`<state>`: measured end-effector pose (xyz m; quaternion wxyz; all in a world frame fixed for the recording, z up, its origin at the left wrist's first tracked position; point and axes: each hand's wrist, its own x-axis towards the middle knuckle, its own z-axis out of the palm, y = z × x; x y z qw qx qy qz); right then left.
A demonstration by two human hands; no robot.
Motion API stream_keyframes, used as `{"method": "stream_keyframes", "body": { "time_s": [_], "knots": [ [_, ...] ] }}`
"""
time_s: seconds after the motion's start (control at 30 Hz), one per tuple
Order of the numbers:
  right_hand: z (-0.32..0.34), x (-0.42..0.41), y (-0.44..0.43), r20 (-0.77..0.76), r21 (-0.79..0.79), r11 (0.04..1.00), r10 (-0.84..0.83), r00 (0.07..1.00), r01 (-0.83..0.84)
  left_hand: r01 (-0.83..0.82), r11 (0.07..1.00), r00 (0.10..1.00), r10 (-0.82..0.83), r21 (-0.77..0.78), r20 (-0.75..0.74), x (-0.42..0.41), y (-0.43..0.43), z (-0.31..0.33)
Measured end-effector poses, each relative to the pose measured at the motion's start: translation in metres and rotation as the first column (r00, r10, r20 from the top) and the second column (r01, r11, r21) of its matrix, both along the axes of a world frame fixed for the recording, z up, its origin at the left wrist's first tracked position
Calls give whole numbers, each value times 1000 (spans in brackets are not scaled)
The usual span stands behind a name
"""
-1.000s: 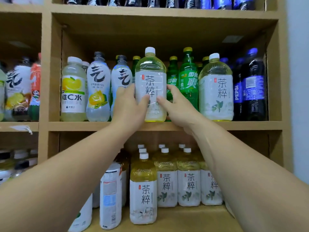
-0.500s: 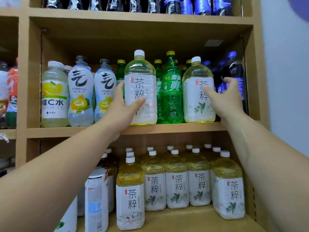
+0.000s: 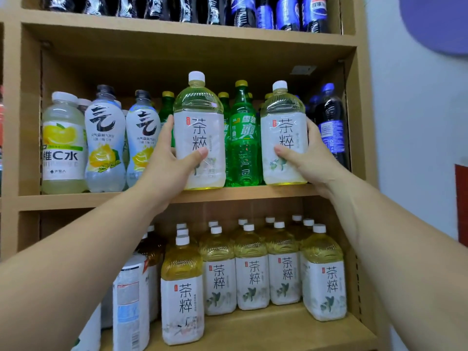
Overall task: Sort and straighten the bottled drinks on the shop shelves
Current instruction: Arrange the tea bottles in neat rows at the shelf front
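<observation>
The two pale tea bottles stand upright at the front of the middle shelf [image 3: 101,198], and each now has a grip of its own. The left tea bottle [image 3: 199,127] sits in the left grip [image 3: 167,168], thumb across the lower label and fingers round its left side, much as it does half a second back. The change is on the other side. The right grip [image 3: 309,155] shares that same bottle one second back and only lays its fingers against the neighbour half a second back. Now it wraps the right tea bottle [image 3: 285,117], thumb across the front of the label, fingers behind the right edge. Both bases look to be down on the shelf board (whether either is lifted a hair, I cannot tell).

A green soda bottle [image 3: 244,138] stands between the two, close against both. A dark cola bottle [image 3: 331,122] stands just behind the right grip, and lemon drinks [image 3: 63,143] fill the left end of the shelf. On the lower shelf [image 3: 278,333] stands a tidy block of the same tea [image 3: 253,274].

My reading is that with one bottle secured in each grip, both strays are ready to come out together. They probably go down to join their own kind, which would leave the sodas in a cleaner run. The risk is knocking the green bottle as they leave.
</observation>
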<state>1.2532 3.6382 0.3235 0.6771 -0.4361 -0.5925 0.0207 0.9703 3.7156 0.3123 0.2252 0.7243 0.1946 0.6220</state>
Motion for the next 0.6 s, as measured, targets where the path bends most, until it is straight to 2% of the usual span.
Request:
{"method": "stream_keyframes", "body": {
  "time_s": [0.17, 0.27, 0.37, 0.47, 0.6],
  "knots": [
    [-19, -21, -51, 27, 124, 988, -94, 995, 90, 33, 995, 999, -37, 90, 37, -1, -44, -20],
    [-52, -33, -91, 21, 153, 984, -91, 996, 87, 98, 990, 995, -99, 104, 4, -8, -80, -50],
    [-99, -43, -121, -3, 134, 987, -88, 996, 88, 152, 988, 988, -152, 33, -8, -10, -100, -99],
    [-151, -44, -127, -92, 91, 991, -91, 992, 100, 184, 982, 983, -185, -46, -12, 1, -101, -149],
    [-214, -34, -110, -162, -69, 988, -148, 976, 139, 191, 965, 972, -212, -179, -106, 25, -84, -206]
  ]
}}
